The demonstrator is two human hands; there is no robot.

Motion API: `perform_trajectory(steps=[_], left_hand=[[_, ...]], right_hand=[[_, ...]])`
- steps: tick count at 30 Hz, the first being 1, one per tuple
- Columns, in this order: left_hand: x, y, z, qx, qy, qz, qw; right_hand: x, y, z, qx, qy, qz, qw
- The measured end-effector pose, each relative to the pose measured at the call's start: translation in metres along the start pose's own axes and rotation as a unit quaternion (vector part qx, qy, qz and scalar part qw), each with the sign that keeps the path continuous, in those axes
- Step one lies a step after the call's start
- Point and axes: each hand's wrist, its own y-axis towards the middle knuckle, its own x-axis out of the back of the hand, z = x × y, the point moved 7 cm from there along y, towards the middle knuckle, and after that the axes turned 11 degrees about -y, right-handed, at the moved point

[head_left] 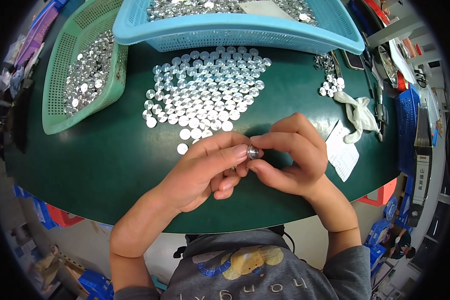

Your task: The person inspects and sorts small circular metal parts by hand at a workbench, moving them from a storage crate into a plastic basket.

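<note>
Close to the table's near edge, my two hands meet around a small shiny round metal part (253,152). My left hand (210,167) pinches it between thumb and fingers. More small metal shows beneath in the curled left fingers, mostly hidden. My right hand (295,157) has thumb and index finger at the part's right side, the fingertips slightly apart and touching or almost touching it. Just beyond my hands, many round silver discs (205,92) lie in close rows on the dark green table (110,170).
A light blue basket (240,25) of metal parts stands at the far side, a green basket (120,75) of parts at the left. To the right lie loose small parts (331,86), a white cloth (360,115), a paper sheet (344,155) and a phone (354,60).
</note>
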Motion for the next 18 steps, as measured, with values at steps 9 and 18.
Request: perform_trajectory(steps=[9,18], left_hand=[[0.0008,0.0011,-0.0001,-0.008,0.008,0.022,1.0],[-0.0028,-0.0005,0.0007,-0.002,-0.003,0.038,0.999]], right_hand=[[-0.0006,0.0006,0.0003,-0.008,0.0,-0.012,1.0],[0.0002,0.0006,0.0017,-0.004,-0.005,-0.016,1.0]])
